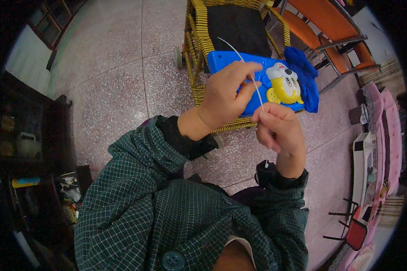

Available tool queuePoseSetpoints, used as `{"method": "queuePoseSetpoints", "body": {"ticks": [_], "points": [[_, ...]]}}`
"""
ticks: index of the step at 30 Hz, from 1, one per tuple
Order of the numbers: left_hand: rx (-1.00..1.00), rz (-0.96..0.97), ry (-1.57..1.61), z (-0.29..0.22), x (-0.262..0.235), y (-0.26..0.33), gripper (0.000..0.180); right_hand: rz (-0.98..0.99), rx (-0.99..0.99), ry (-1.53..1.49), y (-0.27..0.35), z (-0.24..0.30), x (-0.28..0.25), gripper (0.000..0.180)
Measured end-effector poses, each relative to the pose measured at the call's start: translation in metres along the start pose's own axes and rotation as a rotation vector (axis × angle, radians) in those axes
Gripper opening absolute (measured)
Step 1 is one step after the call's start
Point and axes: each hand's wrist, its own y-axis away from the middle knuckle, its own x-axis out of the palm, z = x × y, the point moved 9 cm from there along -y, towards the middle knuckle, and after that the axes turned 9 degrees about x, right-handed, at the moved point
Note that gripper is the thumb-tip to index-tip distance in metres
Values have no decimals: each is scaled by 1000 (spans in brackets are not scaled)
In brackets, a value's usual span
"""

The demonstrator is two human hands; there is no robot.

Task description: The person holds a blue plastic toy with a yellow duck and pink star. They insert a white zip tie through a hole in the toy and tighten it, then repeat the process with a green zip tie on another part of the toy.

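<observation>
Two hands are framing one thin white strip (pixel 258 94) above a yellow-and-black woven chair (pixel 202 22). With our right hand (pixel 278 128) we are pinching the strip's near end between thumb and forefinger, the other fingers curling loosely beneath. Our left hand (pixel 224 97) is hovering to the left and slightly farther off, its thumb and forefinger standing narrowly apart; we are seeing the strip cross at those fingertips, but cannot tell whether they are gripping it.

From the right hand, the strip's long axis is running far and left, bowing gently, with its free tip pointing over the chair's black seat (pixel 239 29). So the right hand is sitting nearest the near end, while the left is sitting nearest the middle.

Beneath the strip, a blue plastic board (pixel 224 61) is lying across the near part of the chair, with a yellow-and-white cartoon face (pixel 288 88) showing toward its right side and a dark blue cloth (pixel 305 77) resting just beside it.
</observation>
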Motion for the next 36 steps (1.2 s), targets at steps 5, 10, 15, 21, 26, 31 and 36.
{"method": "queuePoseSetpoints", "body": {"ticks": [5, 10, 15, 21, 26, 31, 36], "points": [[337, 63, -226, -25, 2, -4, 16, 60, -125, -116, 13, 12, 0, 23], [303, 156, -349, -25, 9, -3, 14, -236, -441, 38, 23, 38, -21, 22], [386, 81, -422, -28, 7, -7, 14, -433, -771, 618, 38, 54, 2, 33], [377, 125, -415, -24, 10, -7, 13, -394, -1017, 1049, 54, 61, 27, 25], [354, 104, -486, -17, 4, -13, 11, -449, -971, 171, 61, 61, -26, 19], [272, 158, -554, -13, 5, -19, 12, -606, -790, -79, 52, 51, -69, 26], [208, 213, -587, -17, 13, -22, 13, -552, -722, -181, 47, 50, -79, 28]]}}
